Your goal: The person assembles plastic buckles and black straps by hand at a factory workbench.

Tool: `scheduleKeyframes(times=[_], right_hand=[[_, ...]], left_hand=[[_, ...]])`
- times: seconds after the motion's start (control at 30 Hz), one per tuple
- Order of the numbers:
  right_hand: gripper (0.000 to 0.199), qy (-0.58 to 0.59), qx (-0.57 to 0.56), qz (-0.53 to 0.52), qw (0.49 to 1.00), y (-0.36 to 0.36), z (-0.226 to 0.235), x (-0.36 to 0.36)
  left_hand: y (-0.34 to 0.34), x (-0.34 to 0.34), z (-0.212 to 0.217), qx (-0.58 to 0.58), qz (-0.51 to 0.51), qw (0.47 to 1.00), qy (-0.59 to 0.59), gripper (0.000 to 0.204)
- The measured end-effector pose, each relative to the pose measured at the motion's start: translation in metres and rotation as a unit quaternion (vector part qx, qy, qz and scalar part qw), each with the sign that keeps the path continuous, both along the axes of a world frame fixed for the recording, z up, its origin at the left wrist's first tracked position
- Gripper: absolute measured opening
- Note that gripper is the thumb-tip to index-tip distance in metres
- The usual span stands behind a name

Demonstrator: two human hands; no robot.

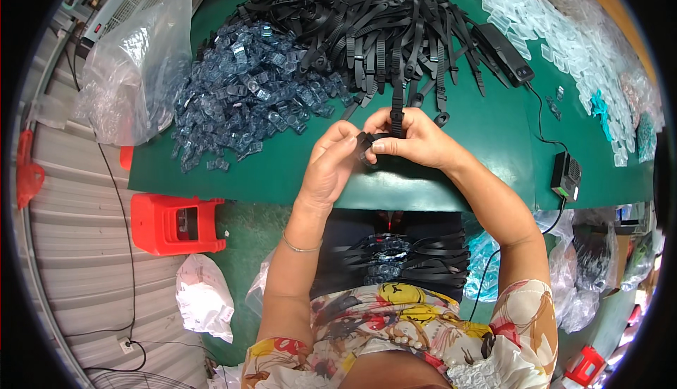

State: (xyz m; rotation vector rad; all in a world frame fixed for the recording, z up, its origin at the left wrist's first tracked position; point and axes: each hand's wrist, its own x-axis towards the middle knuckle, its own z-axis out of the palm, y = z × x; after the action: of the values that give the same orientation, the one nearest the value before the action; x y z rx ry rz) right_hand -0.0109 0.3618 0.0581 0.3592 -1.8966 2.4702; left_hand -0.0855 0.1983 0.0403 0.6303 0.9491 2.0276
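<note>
Over the near edge of the green table, my left hand (328,163) and my right hand (419,142) meet, both closed on a black ribbed strap (397,117). The fingers of my right hand curl round the strap, its thumb reaching toward my left fingertips. Between the two hands is a dark end piece, partly hidden and slightly blurred. Just beyond them spreads a big tangled heap of black straps (352,29). Left of that lies a heap of small translucent blue-grey plastic pieces (240,86). Several straps with similar clear pieces (388,256) rest across my lap.
Clear flat plastic pieces (564,54) cover the far right of the table (486,170). A black box (502,54) is wired to a smaller adapter (566,176). At left stand a clear plastic bag (137,71) and a red stool (176,224), with a white bag (204,296) below.
</note>
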Motion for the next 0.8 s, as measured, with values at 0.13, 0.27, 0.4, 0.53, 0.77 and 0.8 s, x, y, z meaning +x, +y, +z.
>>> scheduleKeyframes(times=[0.13, 0.27, 0.4, 0.53, 0.77, 0.8], right_hand=[[0.016, -0.02, -0.004, 0.016, 1.0, 0.001, 0.004, 0.001], [0.016, -0.017, 0.003, 0.018, 1.0, 0.001, 0.003, 0.001], [0.017, 0.008, 0.014, -0.006, 1.0, 0.001, -0.001, 0.001], [0.016, 0.051, 0.033, -0.034, 0.998, -0.002, -0.002, 0.001], [0.008, 0.232, 0.275, -0.226, 0.905, 0.004, -0.002, -0.006], [0.007, 0.218, 0.272, -0.282, 0.894, 0.005, -0.002, -0.005]], left_hand=[[-0.002, -0.003, -0.004, 0.029, -0.038, 0.999, -0.01, 0.01], [-0.003, -0.003, -0.004, 0.035, -0.048, 0.998, -0.009, 0.009], [0.0, 0.001, -0.002, -0.004, -0.016, 1.0, 0.004, 0.009], [0.006, 0.006, 0.005, -0.037, 0.015, 0.999, -0.006, 0.01], [0.001, 0.002, -0.001, -0.07, 0.003, 0.997, 0.016, 0.015], [0.001, 0.003, -0.002, -0.063, 0.027, 0.998, 0.015, 0.015]])
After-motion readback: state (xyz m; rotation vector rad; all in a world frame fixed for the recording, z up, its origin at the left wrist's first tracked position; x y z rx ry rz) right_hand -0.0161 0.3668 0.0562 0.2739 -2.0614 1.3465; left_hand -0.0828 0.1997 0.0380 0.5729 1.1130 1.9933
